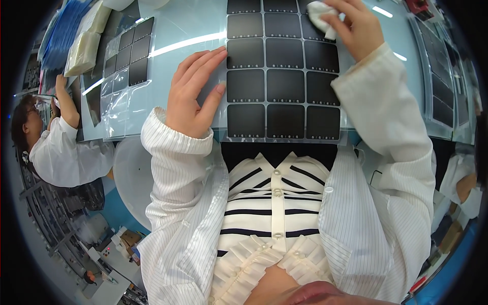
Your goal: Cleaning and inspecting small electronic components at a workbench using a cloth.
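Sheet (285,85): one, flat on the worktop (185,25) before the person, near end at the worktop's front edge, far end out of view. Dark, smooth, rectangular panels in three columns, pale lines between, small light marks along the lower edges; clear, shiny margin. Probably light, thin and bendable, slippery, easily scratched or smudged; best taken by the margins, two hands, faces untouched.

Left hand (195,94): grip loose, fingers long and slightly spread, thumb apart, nothing held; fingertips at the sheet's left edge, contact pressure not tellable.

Right hand (358,30): grip closed, fingers pinching the cloth (319,18) over the sheet's upper right. Cloth: white, crumpled, apparently soft and light; best held bunched.

Worktop: pale blue, glossy, reflecting light strips.

Left side: smaller panels (127,56) in clear film; blue stack (63,30), cream bundles (84,51). Right side: similar dark sheet (441,84), clear-edged.
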`<state>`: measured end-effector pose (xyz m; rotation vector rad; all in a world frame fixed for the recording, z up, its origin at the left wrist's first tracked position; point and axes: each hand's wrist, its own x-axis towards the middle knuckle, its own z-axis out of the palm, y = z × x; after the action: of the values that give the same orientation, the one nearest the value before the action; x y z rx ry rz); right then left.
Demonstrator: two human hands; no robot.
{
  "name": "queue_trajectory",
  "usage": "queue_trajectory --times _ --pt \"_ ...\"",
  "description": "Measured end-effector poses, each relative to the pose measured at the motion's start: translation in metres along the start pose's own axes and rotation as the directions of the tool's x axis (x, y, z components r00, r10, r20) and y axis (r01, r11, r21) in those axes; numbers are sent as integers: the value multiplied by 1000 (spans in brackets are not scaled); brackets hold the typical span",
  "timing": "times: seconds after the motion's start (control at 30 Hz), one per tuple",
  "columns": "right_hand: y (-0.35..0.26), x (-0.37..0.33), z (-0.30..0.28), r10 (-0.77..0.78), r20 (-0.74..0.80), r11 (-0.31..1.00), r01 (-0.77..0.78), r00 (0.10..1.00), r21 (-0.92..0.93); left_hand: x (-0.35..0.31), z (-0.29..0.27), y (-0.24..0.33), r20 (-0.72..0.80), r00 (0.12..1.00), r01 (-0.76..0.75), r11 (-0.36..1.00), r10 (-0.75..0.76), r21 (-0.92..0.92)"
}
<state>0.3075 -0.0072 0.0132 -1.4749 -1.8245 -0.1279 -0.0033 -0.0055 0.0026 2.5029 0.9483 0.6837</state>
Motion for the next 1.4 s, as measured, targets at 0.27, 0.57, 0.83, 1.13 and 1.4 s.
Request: queue_trajectory --times 0.27,0.57,0.83,1.13,1.4 --pt "-6 -30 3 -69 137 997 63 988 50 2 -2 2 5 1000 5 1000 -5 -1" --pt "23 -14 7 45 165 993 -25 985 -117 4 0 -2 -18 999 -38 999 39 30" --pt "-10 -1 -6 79 102 997 -77 992 -31 5 -1 -2 -12 1000 -11 1000 11 -8" --pt "-26 -31 -13 -70 231 995 49 970 92 7 -8 -6 -15 1000 -4 1000 4 -10" --pt "-78 -59 -15 -314 434 942 220 845 254 5 -5 -11 -17 1000 6 1000 -6 -22"
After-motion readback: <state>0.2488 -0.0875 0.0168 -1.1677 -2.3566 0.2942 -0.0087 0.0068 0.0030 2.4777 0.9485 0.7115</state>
